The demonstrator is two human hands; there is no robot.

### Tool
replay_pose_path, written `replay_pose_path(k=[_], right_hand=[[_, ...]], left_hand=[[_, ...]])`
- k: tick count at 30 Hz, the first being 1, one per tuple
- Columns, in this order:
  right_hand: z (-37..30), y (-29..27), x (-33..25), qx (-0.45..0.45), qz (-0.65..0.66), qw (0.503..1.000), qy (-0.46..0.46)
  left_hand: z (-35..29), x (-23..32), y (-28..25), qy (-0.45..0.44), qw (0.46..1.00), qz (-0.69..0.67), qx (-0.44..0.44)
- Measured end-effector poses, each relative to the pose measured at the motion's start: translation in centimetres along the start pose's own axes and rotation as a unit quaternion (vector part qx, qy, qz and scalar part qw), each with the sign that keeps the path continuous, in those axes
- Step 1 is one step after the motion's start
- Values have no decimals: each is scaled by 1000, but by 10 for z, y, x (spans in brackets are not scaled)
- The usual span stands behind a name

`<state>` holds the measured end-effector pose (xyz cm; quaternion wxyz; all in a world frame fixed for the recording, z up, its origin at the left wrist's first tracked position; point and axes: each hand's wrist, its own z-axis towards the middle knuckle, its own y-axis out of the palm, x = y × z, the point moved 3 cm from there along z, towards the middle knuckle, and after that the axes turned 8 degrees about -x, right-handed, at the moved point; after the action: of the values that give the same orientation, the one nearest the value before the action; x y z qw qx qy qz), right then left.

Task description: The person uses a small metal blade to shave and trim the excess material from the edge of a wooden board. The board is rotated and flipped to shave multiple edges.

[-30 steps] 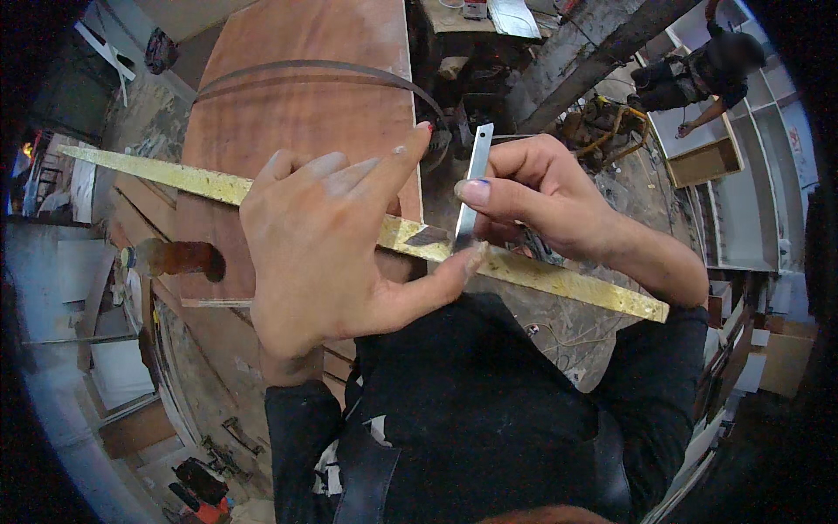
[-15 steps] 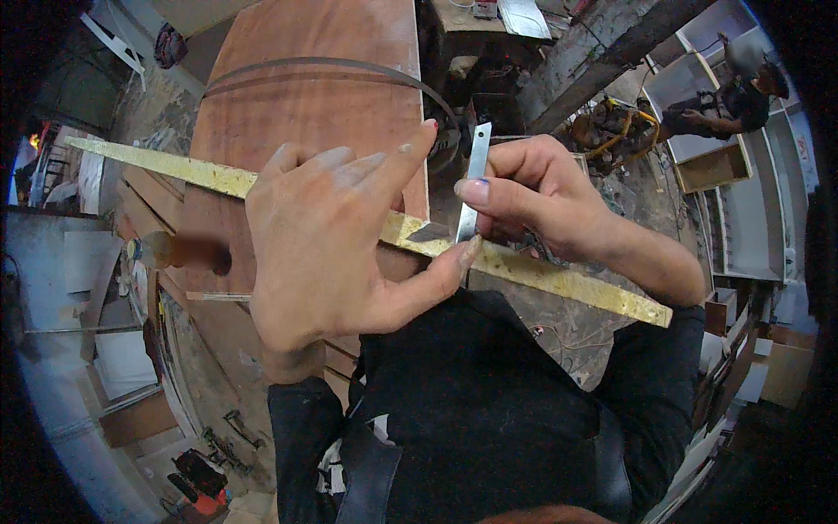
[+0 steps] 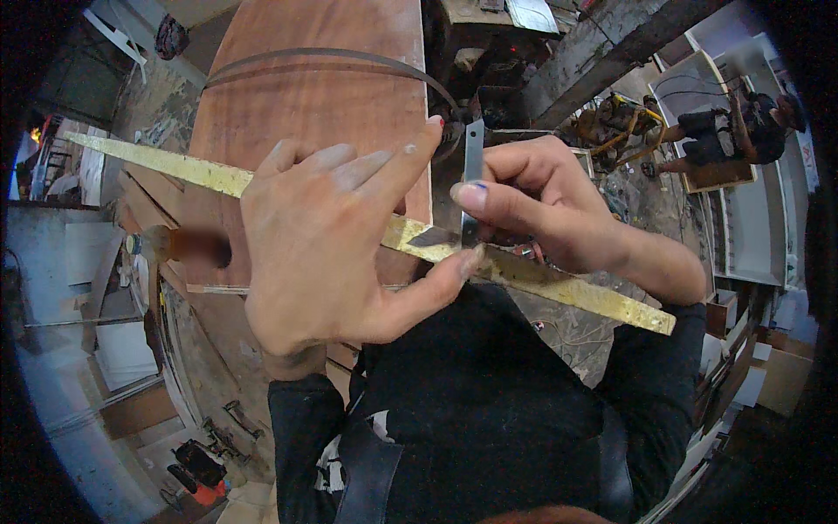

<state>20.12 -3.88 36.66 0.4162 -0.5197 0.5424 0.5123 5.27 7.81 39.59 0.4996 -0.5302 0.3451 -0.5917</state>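
A long, narrow yellow bar (image 3: 602, 299) runs slantwise across in front of me. Over its middle lies my left hand (image 3: 319, 249), lower fingers bent around it and partly hidden, index finger stretched out, thumb spread. In my right hand (image 3: 546, 205), thumb and bent fingers pinch a thin flat metal strip (image 3: 474, 157) with a small hole near its top. The strip stands nearly upright across the bar; its lower end meets the tip of my left thumb. Beside it a dark pointed patch (image 3: 434, 237) shows on the bar. Something small and reddish under my right hand is unclear.
A large brown wooden board (image 3: 310, 105) lies ahead, with a dark curved band (image 3: 327, 55) across it. A capped bottle (image 3: 153, 245) stands at left. Beyond a thick post (image 3: 602, 57) a person (image 3: 724, 131) stands by open cabinets. Tools (image 3: 205, 467) lie at lower left.
The metal strip has turned slightly more upright and looks darker. The bar has tilted a little, its right end lower. The view has shifted slightly; the far person has changed posture.
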Motion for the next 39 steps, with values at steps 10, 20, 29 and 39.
replay_pose_path(k=[10, 20, 29, 39], right_hand=[[8, 7, 0, -8, 16, 998, -62], [6, 2, -1, 12, -12, 998, -57], [0, 2, 2, 5, 28, 999, -34], [3, 4, 11, 9, 94, 996, -3]], left_hand=[[-1, 0, 0, -21, 999, -25, 12], [-1, -1, 1, -37, 999, -29, 20], [-1, 3, 1, -34, 999, -35, 23], [-2, 1, -2, -16, 999, -30, 28]])
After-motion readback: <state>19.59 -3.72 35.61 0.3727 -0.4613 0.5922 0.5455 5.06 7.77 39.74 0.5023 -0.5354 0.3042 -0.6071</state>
